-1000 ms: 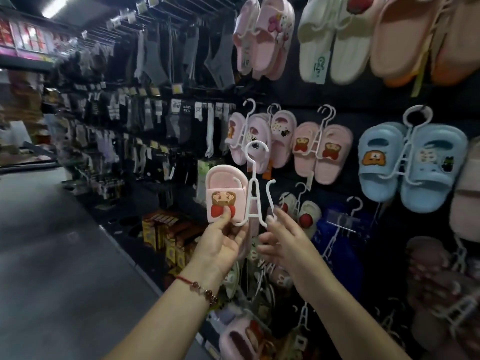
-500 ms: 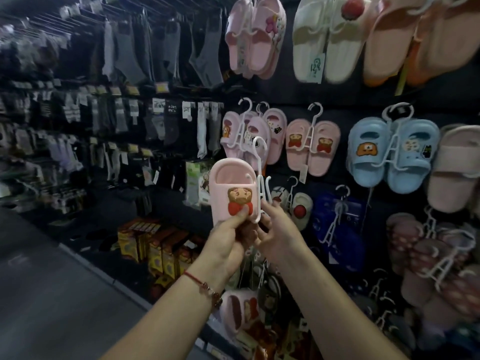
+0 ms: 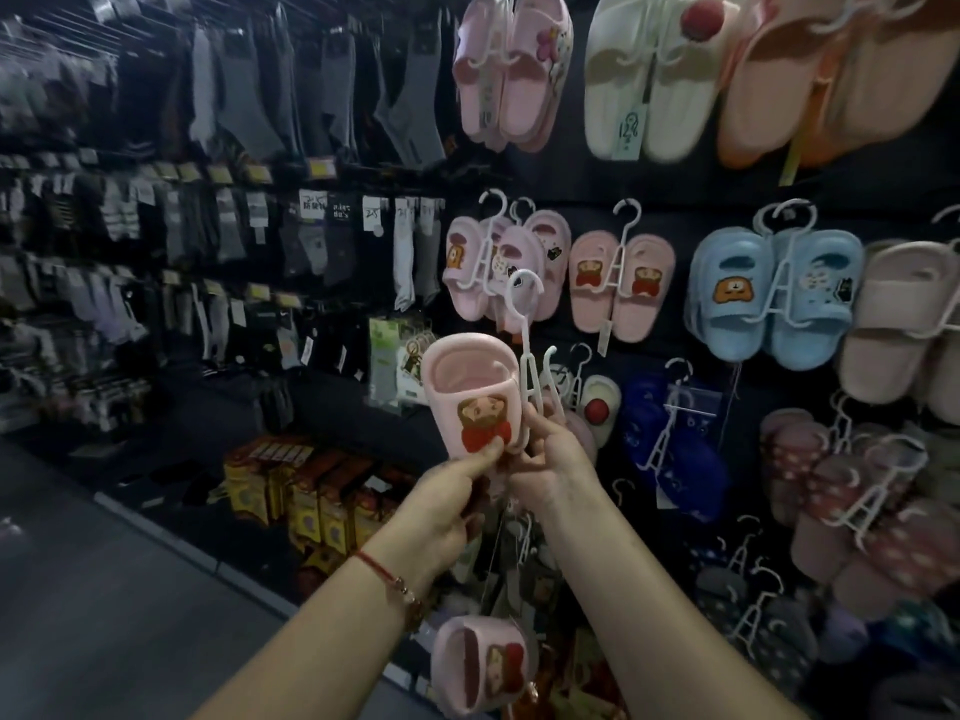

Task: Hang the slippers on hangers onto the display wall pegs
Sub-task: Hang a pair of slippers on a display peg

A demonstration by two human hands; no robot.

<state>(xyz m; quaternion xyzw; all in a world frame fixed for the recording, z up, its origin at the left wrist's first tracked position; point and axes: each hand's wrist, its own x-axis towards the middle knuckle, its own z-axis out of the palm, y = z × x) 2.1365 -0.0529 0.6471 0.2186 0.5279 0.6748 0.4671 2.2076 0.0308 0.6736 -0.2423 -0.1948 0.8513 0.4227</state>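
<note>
A small pink slipper [image 3: 470,389] with a bear patch sits on the left arm of a white plastic hanger [image 3: 530,350], held up in front of the dark display wall [image 3: 727,189]. My left hand [image 3: 452,491] pinches the slipper's lower edge with thumb and fingers. My right hand [image 3: 550,459] pinches the hanger's lower part beside the slipper. The hanger's right arm is bare. A matching pink slipper [image 3: 480,665] lies low down, below my wrists. The hanger's hook [image 3: 522,291] points up, below the pegs.
Pairs on hangers fill the wall: matching pink bear slippers [image 3: 621,283], blue ones [image 3: 774,298], pink, white and orange pairs above, dotted ones at the right. Sock racks [image 3: 234,200] run along the left. Yellow boxes [image 3: 306,491] stand on the low shelf; grey floor [image 3: 104,589] lies left.
My right hand came in from beside the hanger and now pinches its lower part, close to my left hand. The slipper and hanger shifted slightly; the view swung toward the wall.
</note>
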